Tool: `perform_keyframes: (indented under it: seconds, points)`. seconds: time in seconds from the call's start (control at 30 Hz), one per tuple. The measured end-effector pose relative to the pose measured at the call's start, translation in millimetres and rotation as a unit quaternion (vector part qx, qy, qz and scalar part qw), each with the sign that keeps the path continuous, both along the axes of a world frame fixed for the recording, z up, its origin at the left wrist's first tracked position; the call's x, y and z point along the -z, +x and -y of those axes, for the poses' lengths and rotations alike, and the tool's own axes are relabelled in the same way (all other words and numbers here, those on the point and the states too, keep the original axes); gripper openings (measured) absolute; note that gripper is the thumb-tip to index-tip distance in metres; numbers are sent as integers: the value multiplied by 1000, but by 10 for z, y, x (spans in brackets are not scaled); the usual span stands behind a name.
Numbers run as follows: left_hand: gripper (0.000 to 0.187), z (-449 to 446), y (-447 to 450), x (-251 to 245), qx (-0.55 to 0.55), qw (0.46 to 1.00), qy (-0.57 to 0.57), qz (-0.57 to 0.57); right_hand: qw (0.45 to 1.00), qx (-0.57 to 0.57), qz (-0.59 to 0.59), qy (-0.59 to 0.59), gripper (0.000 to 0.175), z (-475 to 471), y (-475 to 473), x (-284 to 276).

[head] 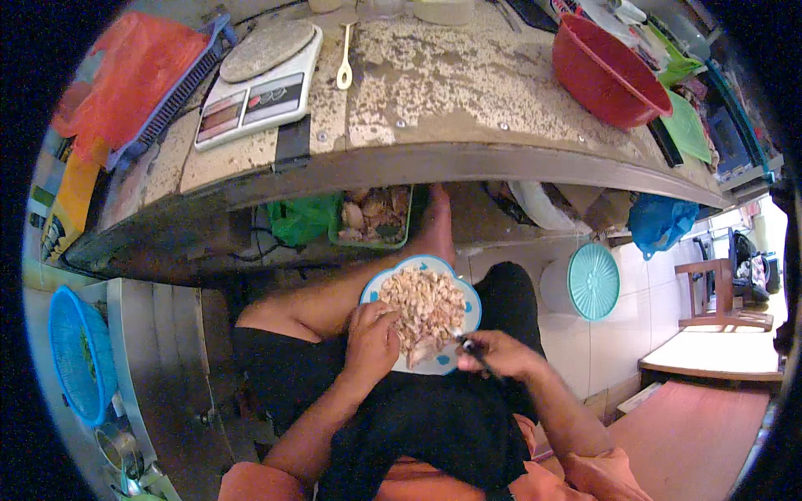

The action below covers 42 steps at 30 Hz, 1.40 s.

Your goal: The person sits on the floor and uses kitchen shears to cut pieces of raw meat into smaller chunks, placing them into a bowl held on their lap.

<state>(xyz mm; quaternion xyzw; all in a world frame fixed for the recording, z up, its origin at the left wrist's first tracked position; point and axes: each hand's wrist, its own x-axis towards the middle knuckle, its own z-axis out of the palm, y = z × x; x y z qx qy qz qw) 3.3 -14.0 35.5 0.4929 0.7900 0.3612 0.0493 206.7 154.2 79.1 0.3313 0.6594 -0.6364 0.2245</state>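
A white plate with a scalloped blue rim (471, 302) rests on the person's lap, heaped with small chopped pieces of pale, cooked-looking meat (423, 300). My left hand (376, 338) lies over the plate's left edge, fingers curled against the meat; whether it grips the rim or a piece is hidden. At the lower right rim, my right hand (498, 356) holds a black-handled utensil (474, 354). Its tip points into the meat, too blurred to tell a knife from another tool. One larger piece of meat (425, 352) lies near the plate's front.
Ahead, a worn worktop (438, 81) carries a kitchen scale (263, 84), a cream slotted spoon (345, 62) and a red basin (608, 72). Beneath it sits a green tray of meat chunks (376, 213). A teal-lidded container (594, 282) stands right; a blue basket (81, 357) stands left.
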Motion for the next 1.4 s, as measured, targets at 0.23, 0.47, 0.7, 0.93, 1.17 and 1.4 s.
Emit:
perform_keyframes:
  seconds: [0.23, 0.47, 0.7, 0.93, 1.17, 1.4]
  points:
    - [20, -28, 221, -58, 156, 947, -274, 65, 989, 133, -48, -44, 56, -164, 199, -56]
    - [34, -110, 319, 128, 206, 949, -236, 23, 977, 193, -57, -74, 48, -30, 199, 43]
    - [29, -114, 348, 209, 303, 933, -195, 17, 975, 202, -56, -70, 51, -40, 238, 107]
    - [32, -170, 356, 196, 285, 914, -287, 30, 979, 197, -30, -30, 51, 19, 196, 59]
    - [28, -165, 303, 110, 192, 966, -88, 147, 965, 198, -121, 122, 55, 226, -192, 265]
    - [20, -168, 224, 167, 121, 980, 11, 157, 940, 211, -213, 165, 53, 363, -442, 546]
